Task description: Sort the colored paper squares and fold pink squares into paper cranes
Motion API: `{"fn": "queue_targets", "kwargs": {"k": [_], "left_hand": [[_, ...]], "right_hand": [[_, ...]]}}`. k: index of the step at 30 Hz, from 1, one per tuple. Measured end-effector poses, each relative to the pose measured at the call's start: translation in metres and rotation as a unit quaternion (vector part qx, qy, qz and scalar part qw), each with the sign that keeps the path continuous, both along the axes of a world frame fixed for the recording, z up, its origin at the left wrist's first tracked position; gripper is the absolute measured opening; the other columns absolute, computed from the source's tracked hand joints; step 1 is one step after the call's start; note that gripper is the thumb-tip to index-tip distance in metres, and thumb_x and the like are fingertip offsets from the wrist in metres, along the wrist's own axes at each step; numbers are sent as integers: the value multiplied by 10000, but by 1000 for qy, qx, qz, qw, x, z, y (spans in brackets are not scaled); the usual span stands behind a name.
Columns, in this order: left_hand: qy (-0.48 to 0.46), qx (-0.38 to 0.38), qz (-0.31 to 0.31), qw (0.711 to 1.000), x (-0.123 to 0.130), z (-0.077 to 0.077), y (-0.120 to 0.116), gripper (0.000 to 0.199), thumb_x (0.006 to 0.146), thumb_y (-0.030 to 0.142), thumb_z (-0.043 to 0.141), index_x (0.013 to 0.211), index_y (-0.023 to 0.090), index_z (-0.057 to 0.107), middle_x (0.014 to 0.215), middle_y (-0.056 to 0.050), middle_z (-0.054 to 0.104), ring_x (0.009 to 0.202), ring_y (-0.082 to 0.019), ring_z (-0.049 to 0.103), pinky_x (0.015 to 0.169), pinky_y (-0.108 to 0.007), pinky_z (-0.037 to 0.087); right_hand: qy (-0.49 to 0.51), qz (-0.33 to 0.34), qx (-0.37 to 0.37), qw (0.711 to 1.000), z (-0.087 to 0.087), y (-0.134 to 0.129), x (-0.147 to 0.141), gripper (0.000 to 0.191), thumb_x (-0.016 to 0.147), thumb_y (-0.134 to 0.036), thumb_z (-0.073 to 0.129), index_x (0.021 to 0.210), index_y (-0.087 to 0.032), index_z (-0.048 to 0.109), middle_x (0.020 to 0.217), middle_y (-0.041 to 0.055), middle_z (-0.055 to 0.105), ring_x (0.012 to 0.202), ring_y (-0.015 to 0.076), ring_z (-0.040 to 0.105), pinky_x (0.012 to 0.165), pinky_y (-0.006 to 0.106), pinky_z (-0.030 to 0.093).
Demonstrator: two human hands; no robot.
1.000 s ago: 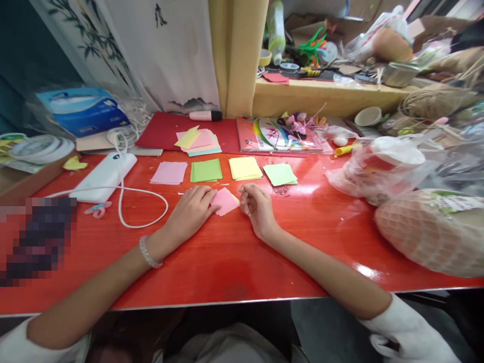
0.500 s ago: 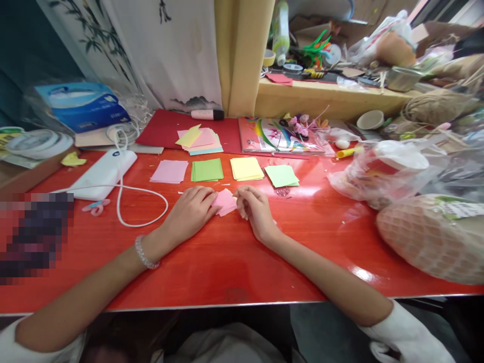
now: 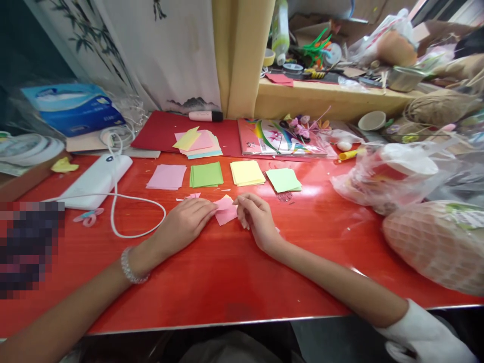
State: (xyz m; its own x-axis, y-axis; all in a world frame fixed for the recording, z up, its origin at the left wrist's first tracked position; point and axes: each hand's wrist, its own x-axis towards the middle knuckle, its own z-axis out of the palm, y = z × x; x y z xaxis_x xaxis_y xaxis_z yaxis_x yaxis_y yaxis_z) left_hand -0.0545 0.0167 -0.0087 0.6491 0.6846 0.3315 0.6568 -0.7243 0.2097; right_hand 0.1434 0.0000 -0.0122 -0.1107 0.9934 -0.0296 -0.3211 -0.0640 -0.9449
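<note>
1. White power bank (image 3: 96, 181) lies at far left on the red table (image 3: 212, 282); cable looped beside it.
2. Mauve paper stack (image 3: 166, 176) lies beyond the left hand (image 3: 189, 219). Hand palm down, fingers together and loosely curved, fingertips at the pink paper's left edge; pinch cannot be confirmed.
3. Green stack (image 3: 206, 174) follows.
4. Pink paper (image 3: 227, 216) sits between both hands, creased.
5. Yellow stack (image 3: 247, 172) lies beyond.
6. Right hand (image 3: 256, 219): fingers curled, half closed, at the paper's right edge; grip cannot be told.
7. Pale-green stack (image 3: 283, 180) lies farthest right of the four.
</note>
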Motion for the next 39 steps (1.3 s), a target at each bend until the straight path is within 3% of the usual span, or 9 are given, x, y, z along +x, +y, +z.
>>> {"fn": "queue_targets", "kwargs": {"k": [5, 10, 15, 19, 23, 27, 31, 35, 39], "left_hand": [[-33, 50, 13, 998, -5, 5, 2, 229, 920, 250, 451, 965, 179, 663, 939, -59, 689, 945, -211, 568, 867, -370, 426], [-25, -64, -33, 997, -7, 6, 8, 268, 920, 313, 461, 884, 224, 711, 926, -35, 656, 910, -178, 557, 890, -371, 397], [-30, -87, -32, 995, -6, 7, 8, 228, 885, 320, 513, 842, 239, 722, 915, -26, 641, 910, -171, 567, 925, -374, 393], [-51, 32, 4, 998, -6, 6, 3, 197, 884, 248, 509, 892, 198, 699, 913, -48, 656, 890, -182, 587, 834, -340, 440], [-61, 197, 54, 977, -13, 7, -2, 222, 851, 189, 550, 1052, 212, 643, 950, -56, 672, 852, -189, 620, 769, -323, 471], [-21, 277, -22, 960, -17, 8, -4, 286, 817, 151, 589, 1088, 240, 610, 900, -29, 688, 773, -170, 637, 721, -308, 482], [-4, 278, -77, 958, -16, 10, -5, 283, 803, 123, 595, 1072, 210, 597, 865, -34, 681, 785, -180, 629, 738, -315, 492], [8, 261, -99, 960, -13, 8, -2, 228, 815, 125, 582, 1033, 189, 593, 890, -56, 658, 793, -181, 610, 711, -317, 486], [-24, 163, -90, 982, -7, 10, -5, 159, 855, 170, 552, 1005, 198, 595, 979, -67, 606, 840, -171, 585, 715, -308, 488]], "right_hand": [[-7, 17, 0, 1000, -1, 1, 1, 176, 859, -308, 534, 749, -182, 589, 519, -69, 493, 382, 29, 394, 378, 157, 295], [1, 18, 8, 1000, -2, 1, 1, 175, 865, -304, 533, 754, -181, 589, 513, -72, 490, 380, 25, 398, 374, 153, 296], [6, 18, 7, 1000, -2, 1, 1, 176, 872, -311, 528, 769, -184, 593, 516, -72, 491, 382, 22, 400, 366, 149, 293], [0, 14, 11, 1000, -2, 0, 2, 168, 873, -307, 523, 772, -186, 583, 518, -73, 488, 378, 19, 407, 361, 140, 309], [-16, 34, -13, 999, 0, -2, 1, 221, 891, -372, 474, 800, -192, 564, 525, -58, 525, 358, 52, 478, 329, 162, 352], [-54, 95, -35, 993, 4, -4, 0, 369, 872, -492, 478, 775, -154, 590, 621, 3, 602, 421, 88, 573, 389, 200, 460], [8, 121, -19, 992, 6, -3, 0, 273, 851, -423, 555, 876, -156, 601, 742, 30, 657, 588, 114, 655, 550, 225, 547], [27, 128, -22, 991, 4, -1, 0, 219, 824, -350, 603, 933, -160, 616, 775, 30, 674, 661, 125, 671, 613, 234, 568], [22, 121, -16, 992, 1, 0, -1, 207, 803, -254, 613, 997, -182, 621, 803, 7, 667, 664, 110, 661, 620, 233, 577]]}}
